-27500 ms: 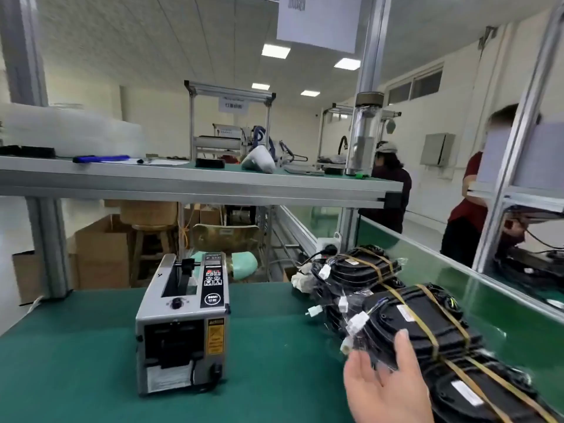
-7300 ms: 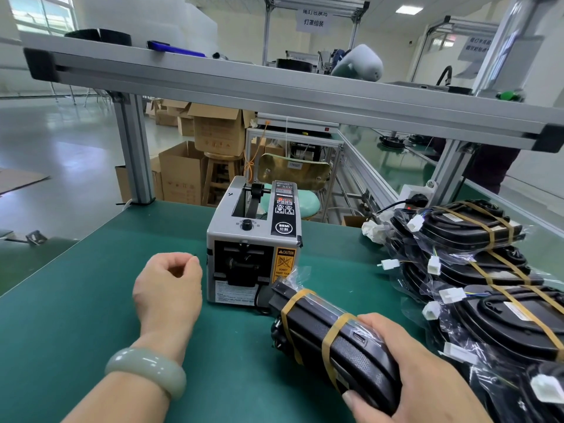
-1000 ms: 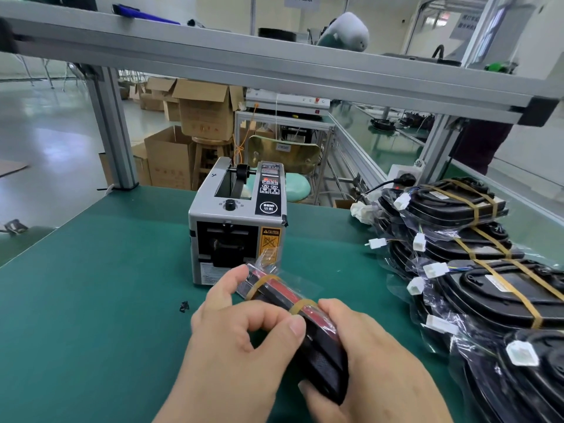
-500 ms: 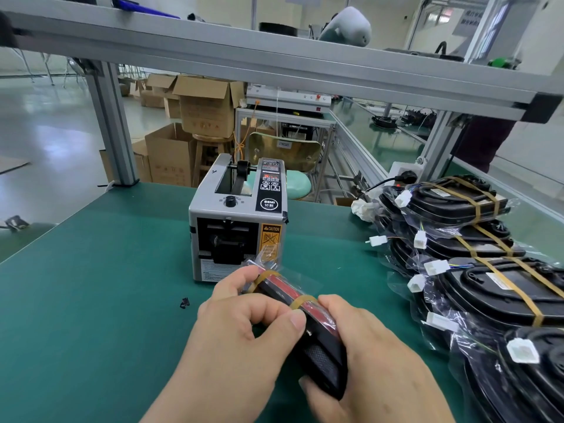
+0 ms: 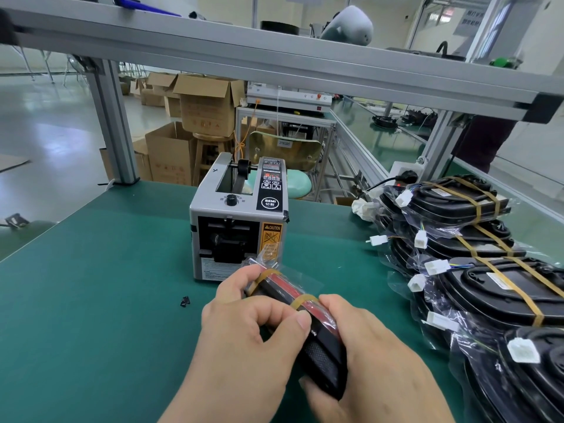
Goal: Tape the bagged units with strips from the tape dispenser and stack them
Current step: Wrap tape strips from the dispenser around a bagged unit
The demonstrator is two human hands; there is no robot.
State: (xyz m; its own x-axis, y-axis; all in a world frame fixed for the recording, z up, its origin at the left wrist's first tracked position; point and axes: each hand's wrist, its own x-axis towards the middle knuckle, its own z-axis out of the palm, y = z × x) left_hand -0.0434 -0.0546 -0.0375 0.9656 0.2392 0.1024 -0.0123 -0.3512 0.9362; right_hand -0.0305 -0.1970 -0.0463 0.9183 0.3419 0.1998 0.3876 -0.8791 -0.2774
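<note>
At the near centre of the green table (image 5: 91, 300), just in front of the tape dispenser (image 5: 238, 221), the bagged unit (image 5: 323, 358) is held on edge, clear of the stack. The left hand (image 5: 244, 325) curls over the unit's left side, its thumb pressing on the near tape strip (image 5: 302, 300). The right hand (image 5: 366, 355) wraps the unit's right side and near end. A far tape strip (image 5: 262, 277) also crosses the bag. Loose bag film stands up at the far end, close to the dispenser's front face; contact cannot be confirmed. Probable faults from this position: if thumb pressure is uneven, the strip may wrinkle or lift at its end; if slack film is caught under the tape, the bag will probably pucker or tear when handled. The grip on smooth film is likely to slip if relaxed. The taped units (image 5: 488, 270) at the right lie overlapped and tilted, with white connectors (image 5: 421, 239) hanging out; careless placement could snag a connector or shift the row.
</note>
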